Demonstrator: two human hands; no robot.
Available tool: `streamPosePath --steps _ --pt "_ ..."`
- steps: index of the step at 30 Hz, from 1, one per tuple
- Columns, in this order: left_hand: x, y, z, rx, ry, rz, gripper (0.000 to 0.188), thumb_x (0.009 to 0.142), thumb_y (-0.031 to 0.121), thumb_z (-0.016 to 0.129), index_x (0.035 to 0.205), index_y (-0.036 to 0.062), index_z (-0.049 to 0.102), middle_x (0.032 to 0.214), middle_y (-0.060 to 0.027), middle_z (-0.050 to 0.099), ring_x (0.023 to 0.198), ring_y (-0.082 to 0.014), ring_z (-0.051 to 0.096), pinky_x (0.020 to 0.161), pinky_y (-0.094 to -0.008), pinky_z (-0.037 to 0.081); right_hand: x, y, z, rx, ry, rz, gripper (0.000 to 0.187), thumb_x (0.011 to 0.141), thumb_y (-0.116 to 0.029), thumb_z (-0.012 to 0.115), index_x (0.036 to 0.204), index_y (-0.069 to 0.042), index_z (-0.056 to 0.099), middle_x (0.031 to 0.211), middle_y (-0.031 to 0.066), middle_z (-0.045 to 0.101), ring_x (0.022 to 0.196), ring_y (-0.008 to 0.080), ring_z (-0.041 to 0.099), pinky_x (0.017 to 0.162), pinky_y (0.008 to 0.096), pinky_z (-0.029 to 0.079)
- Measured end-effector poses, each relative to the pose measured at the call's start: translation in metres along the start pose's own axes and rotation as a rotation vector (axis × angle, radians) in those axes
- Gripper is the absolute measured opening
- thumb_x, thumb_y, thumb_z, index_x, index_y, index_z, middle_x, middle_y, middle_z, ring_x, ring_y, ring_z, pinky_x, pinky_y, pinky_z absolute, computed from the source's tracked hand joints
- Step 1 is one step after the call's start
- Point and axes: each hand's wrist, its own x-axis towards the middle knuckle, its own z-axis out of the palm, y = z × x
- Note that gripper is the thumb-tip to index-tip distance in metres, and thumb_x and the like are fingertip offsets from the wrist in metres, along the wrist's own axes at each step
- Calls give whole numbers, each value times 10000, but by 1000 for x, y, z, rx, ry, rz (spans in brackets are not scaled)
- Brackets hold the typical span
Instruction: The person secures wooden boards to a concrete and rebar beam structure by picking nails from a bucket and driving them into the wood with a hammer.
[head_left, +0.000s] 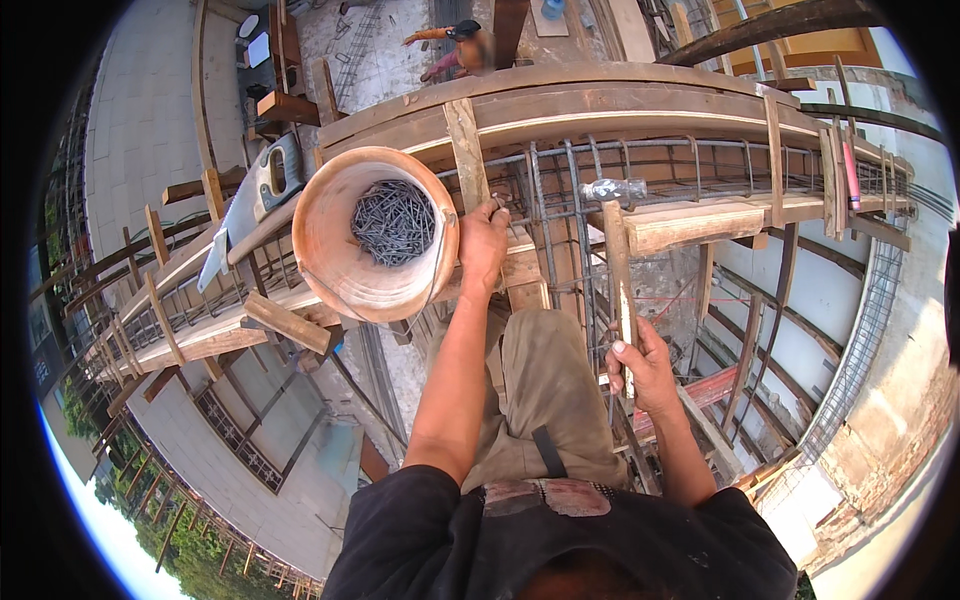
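Note:
My right hand (642, 368) is wrapped around the lower wooden handle of a hammer (620, 290). Its shiny metal head lies over the rebar cage and the edge of the formwork. My left hand (484, 243) is closed at the lower end of an upright wooden cleat (465, 150), fingertips pressed together; what they hold, if anything, is too small to make out. Just left of that hand stands an orange-brown bucket (325, 230) with a wire handle. A pile of grey nails (393, 222) fills its bottom.
A handsaw (262, 195) leans at the left of the bucket. Rebar (545, 200) runs inside the long timber formwork (640, 90). A short timber block (290, 322) juts out below the bucket. Far below, another person (468, 48) is on the lower floor. Open drops lie beneath the beam.

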Motion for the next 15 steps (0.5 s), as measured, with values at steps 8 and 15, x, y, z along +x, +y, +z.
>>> streamPosePath --steps 8,15 --pt "5 0 -10 298 -89 158 312 884 272 688 1088 40 733 892 -206 736 828 -342 731 769 -413 549 20 -31 -14 -218 85 -36 496 942 -82 642 1399 -19 459 803 -1 574 542 68 493 472 235 417" --pt "4 18 -7 390 -121 117 270 889 240 668 1063 43 730 873 -253 708 836 -430 698 768 -476 555 38 -48 -14 -329 39 -19 515 976 -130 595 1452 -34 422 765 5 511 541 70 464 463 246 417"
